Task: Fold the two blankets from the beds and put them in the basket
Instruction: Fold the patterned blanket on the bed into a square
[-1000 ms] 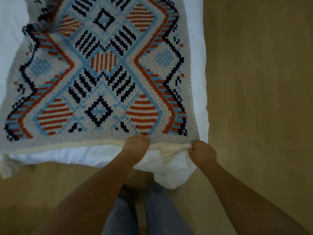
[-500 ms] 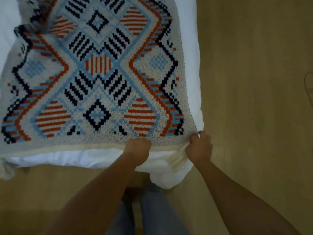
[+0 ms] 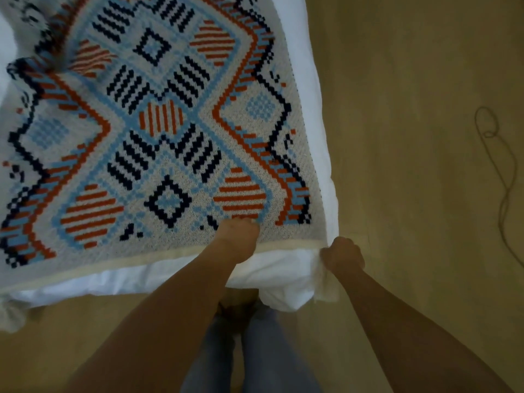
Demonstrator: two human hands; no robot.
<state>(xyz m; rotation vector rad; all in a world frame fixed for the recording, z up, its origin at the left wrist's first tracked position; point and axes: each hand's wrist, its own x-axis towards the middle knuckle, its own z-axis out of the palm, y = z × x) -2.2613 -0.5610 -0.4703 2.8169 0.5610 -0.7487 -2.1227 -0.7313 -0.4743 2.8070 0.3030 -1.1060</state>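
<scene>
A knitted blanket point(image 3: 158, 143) with orange, navy and light-blue geometric patterns lies spread over the bed point(image 3: 317, 109), its cream hem along the near edge. My left hand point(image 3: 239, 241) sits on the blanket just past the hem, fingers bent down into the fabric. My right hand point(image 3: 344, 255) grips the blanket's near right corner in a fist at the bed's corner, where a cream tassel hangs below it. The blanket's far left part is rumpled and blurred. No basket and no second blanket are in view.
The white sheet point(image 3: 141, 279) hangs over the bed's near edge and bunches at the corner. Wooden floor point(image 3: 411, 137) lies to the right and in front. A thin cord point(image 3: 503, 177) loops on the floor at the far right. My legs point(image 3: 255, 350) stand at the bed's edge.
My left hand has slid from the hem a little farther onto the blanket. My right hand stays at the corner and has closed into a tighter fist.
</scene>
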